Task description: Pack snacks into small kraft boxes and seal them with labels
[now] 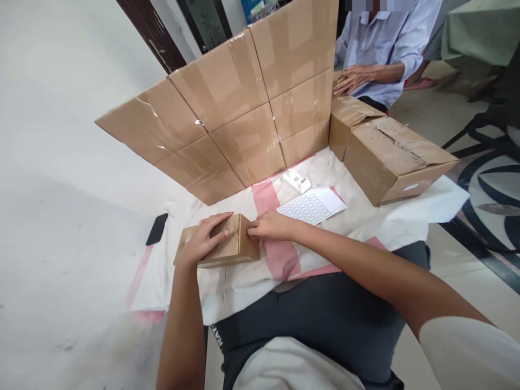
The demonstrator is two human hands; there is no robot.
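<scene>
small oblong brown cardboard box [233, 248], top closed, lying flat on pink-striped white cloth [239, 281]

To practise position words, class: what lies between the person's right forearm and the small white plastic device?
The head view shows a white rectangular paper sheet printed with rounded outlines, lying on the white-and-pink cloth.

A dark phone [156, 229] lies at the left edge of a white cloth [239, 279] with pink stripes, a tall cardboard panel [233, 111] stands along the far side, and two worn cartons [390, 162] sit at the right — beyond them, a person [379, 40] in a pale blue shirt.
</scene>
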